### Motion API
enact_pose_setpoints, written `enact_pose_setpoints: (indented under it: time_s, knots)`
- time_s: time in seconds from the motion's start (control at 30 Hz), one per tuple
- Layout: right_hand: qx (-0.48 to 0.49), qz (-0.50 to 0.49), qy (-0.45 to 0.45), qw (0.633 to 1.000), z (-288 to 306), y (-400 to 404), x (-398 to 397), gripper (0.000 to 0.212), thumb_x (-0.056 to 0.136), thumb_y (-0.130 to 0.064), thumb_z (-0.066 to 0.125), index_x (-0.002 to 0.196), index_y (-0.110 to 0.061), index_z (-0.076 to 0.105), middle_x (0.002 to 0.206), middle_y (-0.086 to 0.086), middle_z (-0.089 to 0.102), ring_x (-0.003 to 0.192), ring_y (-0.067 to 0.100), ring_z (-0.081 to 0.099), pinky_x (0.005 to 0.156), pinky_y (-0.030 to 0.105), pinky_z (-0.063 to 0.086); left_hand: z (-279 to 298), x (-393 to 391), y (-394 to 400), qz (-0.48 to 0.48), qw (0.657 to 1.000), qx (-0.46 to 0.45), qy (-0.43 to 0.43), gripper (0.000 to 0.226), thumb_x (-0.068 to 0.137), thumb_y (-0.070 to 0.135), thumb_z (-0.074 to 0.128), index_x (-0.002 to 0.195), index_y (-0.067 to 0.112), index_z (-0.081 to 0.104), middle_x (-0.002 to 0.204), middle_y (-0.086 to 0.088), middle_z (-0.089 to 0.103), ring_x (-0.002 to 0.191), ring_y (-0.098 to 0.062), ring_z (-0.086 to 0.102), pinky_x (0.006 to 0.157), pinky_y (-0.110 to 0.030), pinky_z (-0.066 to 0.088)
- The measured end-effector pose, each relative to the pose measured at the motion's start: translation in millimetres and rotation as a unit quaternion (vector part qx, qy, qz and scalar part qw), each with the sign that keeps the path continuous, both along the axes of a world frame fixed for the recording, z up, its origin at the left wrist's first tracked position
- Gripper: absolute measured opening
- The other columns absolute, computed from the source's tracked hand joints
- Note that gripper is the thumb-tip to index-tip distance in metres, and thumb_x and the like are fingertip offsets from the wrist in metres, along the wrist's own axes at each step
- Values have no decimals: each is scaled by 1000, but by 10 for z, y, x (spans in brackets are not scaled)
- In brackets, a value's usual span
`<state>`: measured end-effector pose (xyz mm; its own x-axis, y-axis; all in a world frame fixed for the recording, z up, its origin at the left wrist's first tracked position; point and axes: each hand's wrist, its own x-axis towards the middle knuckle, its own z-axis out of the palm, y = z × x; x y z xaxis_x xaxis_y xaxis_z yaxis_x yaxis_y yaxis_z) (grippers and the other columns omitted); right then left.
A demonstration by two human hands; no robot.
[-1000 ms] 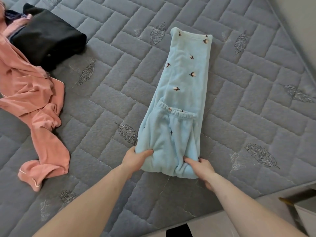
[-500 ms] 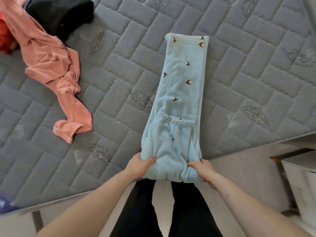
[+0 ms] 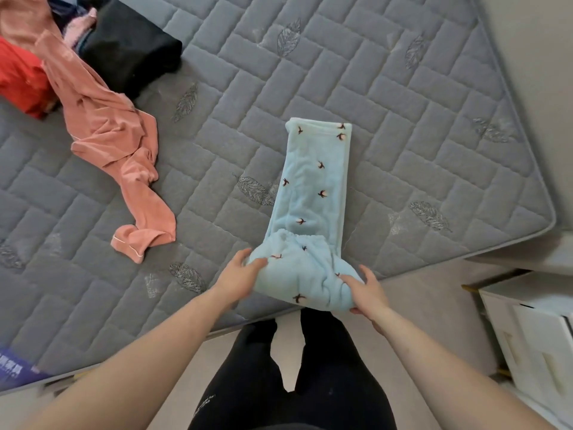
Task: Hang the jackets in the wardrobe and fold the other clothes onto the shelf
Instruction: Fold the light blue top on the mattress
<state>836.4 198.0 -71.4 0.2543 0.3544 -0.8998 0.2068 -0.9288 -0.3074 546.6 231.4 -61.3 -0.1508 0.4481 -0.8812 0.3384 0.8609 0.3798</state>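
Observation:
Light blue fleece trousers [image 3: 310, 193] with small dark bird prints lie folded lengthwise on the grey quilted mattress [image 3: 387, 88], the near end doubled over at the bed's edge. My left hand [image 3: 240, 271] grips the left side of that thick near fold, thumb on top. My right hand [image 3: 366, 290] holds its right side, fingers curled under the bundle. The near end is lifted slightly off the mattress edge.
A salmon-pink garment [image 3: 108, 125] sprawls at the left. Behind it lie a black folded garment [image 3: 130, 54] and a red one [image 3: 21, 82]. A white cabinet [image 3: 533, 336] stands at the right by the bed's corner. My black-trousered legs [image 3: 279, 383] stand at the bed's edge.
The view has pulled back from the bed. Both hands have drawn the near fold of the blue trousers toward the mattress edge and bunched it higher.

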Motion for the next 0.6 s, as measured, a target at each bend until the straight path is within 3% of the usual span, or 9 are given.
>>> enact_pose_setpoints:
  time_s: [0.1, 0.17, 0.23, 0.3, 0.4, 0.5, 0.53, 0.6]
  knots:
    - [46, -38, -1, 998, 45, 402, 76, 56, 91, -44, 67, 146, -40, 55, 134, -6, 61, 109, 20, 66, 61, 29, 57, 36, 46, 408, -31, 998, 54, 14, 51, 95, 49, 60, 145, 39, 54, 131, 4, 63, 100, -18, 68, 67, -30, 57]
    - [63, -82, 7, 995, 59, 706, 104, 32, 90, -44, 69, 120, -38, 75, 119, -7, 74, 101, 16, 70, 60, 28, 58, 35, 96, 721, -26, 997, 79, 6, 32, 97, 45, 58, 126, 41, 69, 120, 6, 70, 78, -8, 71, 54, -22, 53]
    - [60, -111, 18, 992, 25, 1017, 144, 20, 84, -45, 73, 97, -32, 82, 101, -6, 78, 90, 14, 71, 56, 27, 56, 19, 153, 1055, -18, 996, 86, -2, 20, 96, 41, 58, 97, 40, 77, 97, 6, 75, 55, -4, 67, 47, -20, 49]
    - [55, -144, 27, 988, -54, 1348, 201, 25, 85, -45, 73, 96, -24, 79, 94, 0, 77, 81, 17, 71, 54, 27, 57, -29, 202, 1392, -12, 997, 83, 1, 26, 94, 46, 57, 83, 32, 77, 77, 4, 72, 52, -8, 67, 49, -24, 52]
    - [70, -180, 40, 980, -163, 1858, 317, 39, 87, -56, 69, 104, -21, 72, 78, 4, 78, 65, 19, 75, 53, 29, 58, -114, 284, 1905, 1, 996, 89, 0, 54, 87, 65, 53, 86, 15, 75, 70, 1, 75, 62, -13, 72, 54, -28, 56]
    - [111, -165, 45, 979, -240, 2367, 405, 61, 75, -74, 68, 107, -22, 72, 81, 3, 80, 74, 19, 79, 79, 37, 62, -202, 375, 2428, 3, 994, 111, -9, 70, 75, 84, 48, 86, 20, 75, 72, 0, 78, 68, -14, 74, 59, -30, 55]
    - [122, -155, 45, 979, -263, 2532, 423, 68, 70, -79, 67, 108, -22, 73, 83, 3, 80, 76, 18, 79, 81, 38, 59, -241, 415, 2608, 3, 993, 120, -8, 72, 72, 87, 47, 85, 22, 74, 72, 1, 78, 65, -11, 73, 57, -28, 53]
    - [136, -127, 38, 982, -308, 2839, 429, 77, 66, -86, 62, 107, -23, 73, 86, 2, 81, 73, 15, 79, 73, 33, 53, -357, 493, 2944, 3, 990, 139, 1, 75, 67, 91, 47, 86, 23, 73, 70, 3, 77, 59, -9, 70, 52, -25, 51]
